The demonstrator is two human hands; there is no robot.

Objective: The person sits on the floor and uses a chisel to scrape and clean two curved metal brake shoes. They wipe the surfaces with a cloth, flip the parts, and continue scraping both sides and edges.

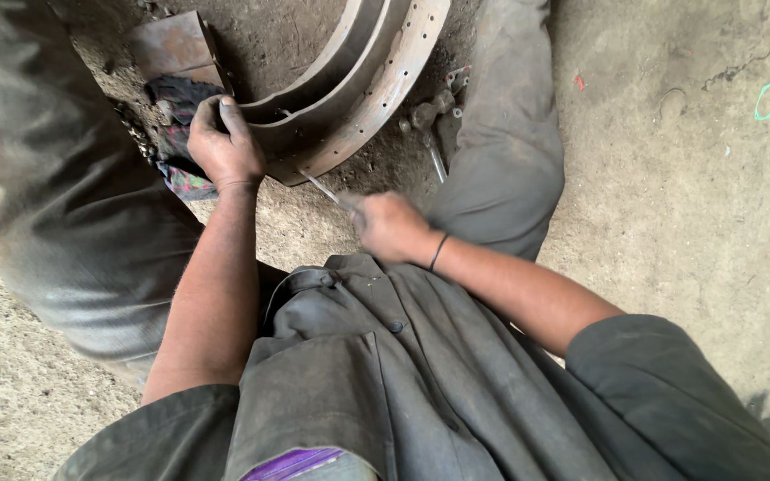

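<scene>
My left hand [223,147] gripping end of curved metal shoe [363,89], right hand [388,225] fisting thin metal tool [321,189] against shoe's edge; bare dirt floor [688,178] lying open rightward

no packages, labels, signs, screens

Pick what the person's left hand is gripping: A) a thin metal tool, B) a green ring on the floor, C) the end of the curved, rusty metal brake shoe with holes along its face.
C: the left hand clasps the end of the curved, rusty metal brake shoe, while the right hand holds the thin metal tool.
</scene>
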